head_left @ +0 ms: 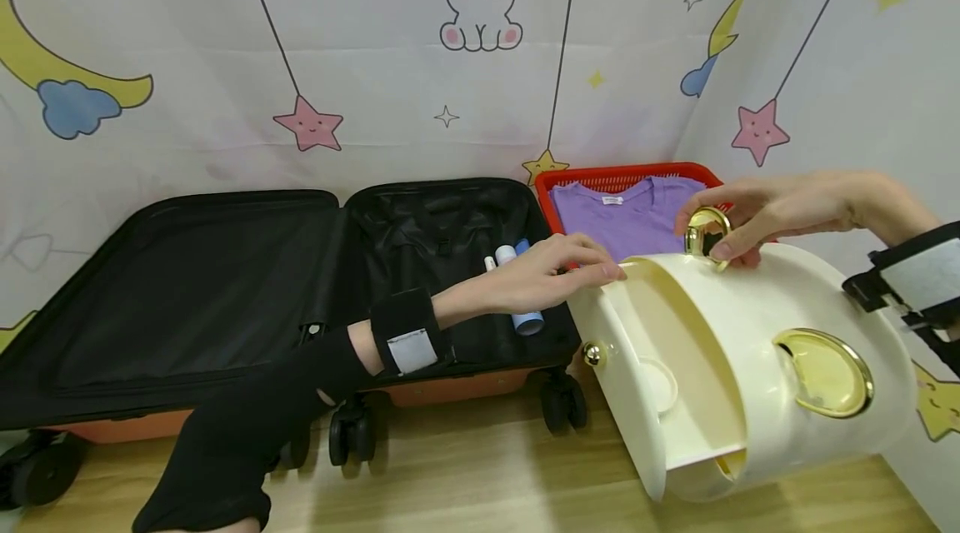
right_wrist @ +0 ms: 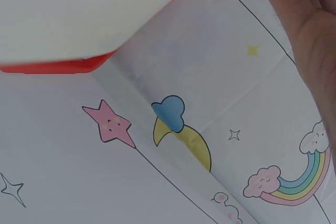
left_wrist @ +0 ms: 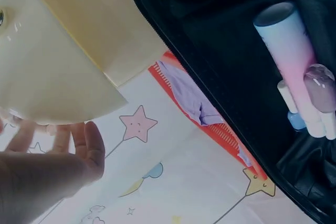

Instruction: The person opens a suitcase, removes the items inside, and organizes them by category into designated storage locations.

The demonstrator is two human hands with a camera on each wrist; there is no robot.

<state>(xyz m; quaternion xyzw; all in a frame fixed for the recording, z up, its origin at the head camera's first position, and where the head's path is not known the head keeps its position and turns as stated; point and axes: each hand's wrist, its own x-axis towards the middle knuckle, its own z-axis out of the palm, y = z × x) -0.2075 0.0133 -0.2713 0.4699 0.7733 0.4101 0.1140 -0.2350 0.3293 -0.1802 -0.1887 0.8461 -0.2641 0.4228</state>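
suitcase (head_left: 225, 291) left, case (head_left: 742, 366) right — basket (head_left: 622, 176) behind

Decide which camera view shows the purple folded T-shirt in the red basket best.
The head view: the purple folded T-shirt lies flat in the red plastic basket, neckline and label visible. The left wrist view shows only a purple strip beside the basket's edge; the right wrist view shows just a red corner.

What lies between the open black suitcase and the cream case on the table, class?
In the head view, the left hand reaches across that stretch, its fingertips on the cream case's edge. Behind it sits the red basket beside the suitcase; below it, bare table.
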